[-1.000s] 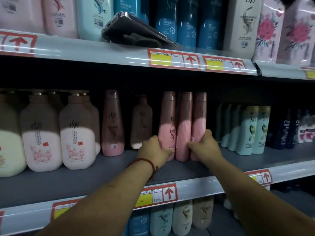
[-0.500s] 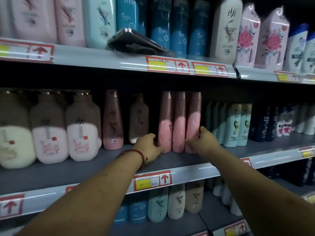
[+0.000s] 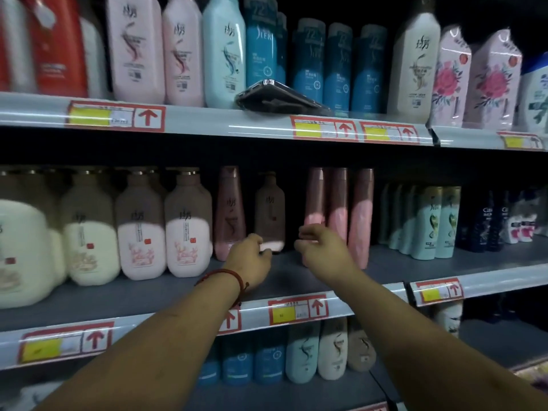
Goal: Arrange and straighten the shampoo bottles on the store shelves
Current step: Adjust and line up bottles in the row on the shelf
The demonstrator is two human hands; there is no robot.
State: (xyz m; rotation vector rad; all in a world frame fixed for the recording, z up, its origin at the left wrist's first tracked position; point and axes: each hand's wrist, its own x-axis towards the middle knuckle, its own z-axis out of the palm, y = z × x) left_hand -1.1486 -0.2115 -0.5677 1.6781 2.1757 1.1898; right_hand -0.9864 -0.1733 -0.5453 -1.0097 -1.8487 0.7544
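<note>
Nearest, two bare forearms reach up and in over the price rail (image 3: 298,311) of the middle shelf (image 3: 385,262). Below that rail stands a lower row of small bottles (image 3: 302,351). The left hand (image 3: 249,258), with a red cord (image 3: 221,275) at its wrist, sits low over the shelf floor, fingers curled at the foot of the short brown bottle (image 3: 270,209). Blur hides whether its grip has closed on that foot or only touches it, so I cannot tell. The right hand (image 3: 320,247) hovers just to the right, in front of the leftmost of the three tall pink bottles (image 3: 341,203). Its grip is loose, thumb and fingers parted in a half curl with nothing in it.

The short brown bottle stands well back from the front line, in a gap between a single tall pink bottle (image 3: 229,209) on the left and the trio on the right. Both hands are probably kept low because a pull at the base slides a bottle without tipping it. The likely step is drawing the short one forward into the row.

Bare shelf floor lies in front of the gap, so the way toward the rail is free. Sideways there is less room, with wide pump bottles (image 3: 186,232) farther left and green bottles (image 3: 436,223) farther right. The upper shelf (image 3: 222,120) hangs close over the tall caps, so lifting would be cramped. On its edge a dark flat case (image 3: 278,94) overhangs and could be knocked by a raised hand.
</note>
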